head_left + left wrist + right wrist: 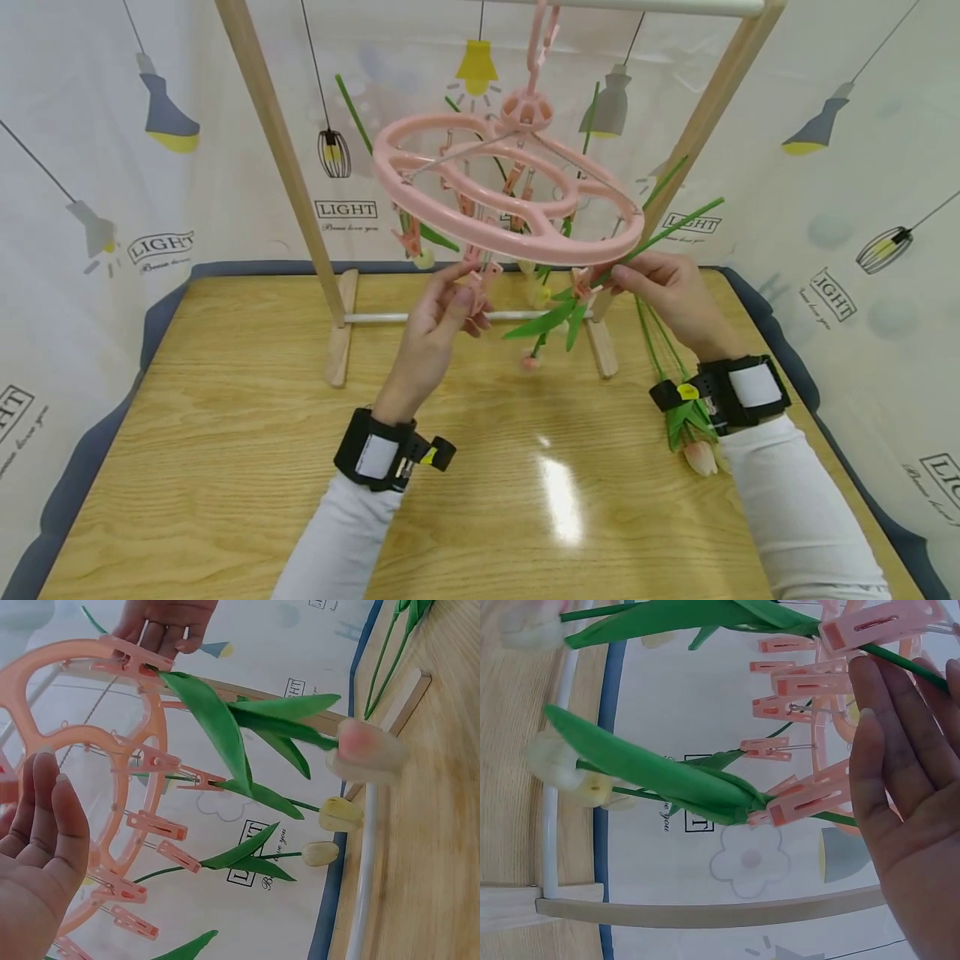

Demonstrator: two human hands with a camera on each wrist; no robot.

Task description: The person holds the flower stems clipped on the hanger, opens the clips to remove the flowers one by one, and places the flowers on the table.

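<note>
A pink round clip hanger (525, 247) hangs from the rack's top bar, with clothespins around its rings. My left hand (431, 337) is at its front, thumb and fingers pinching a pink clothespin (489, 277) that carries no flower. On the ring's right side, my right hand (675, 296) pinches the green stem of a tulip (551, 320) between thumb and fingers. This tulip hangs head down, its pink-white bloom (367, 752) lowest, and a clothespin (877, 626) sits round its stem by the leaves. Another clipped tulip (652, 769) hangs close beside the right hand.
Wooden legs (277, 150) of the rack stand on both sides, with a white lower bar (382, 317) between them. More tulips hang at the back, including a yellow one (340, 814). Loose tulips (700, 458) lie on the table (225, 467) by the right wrist.
</note>
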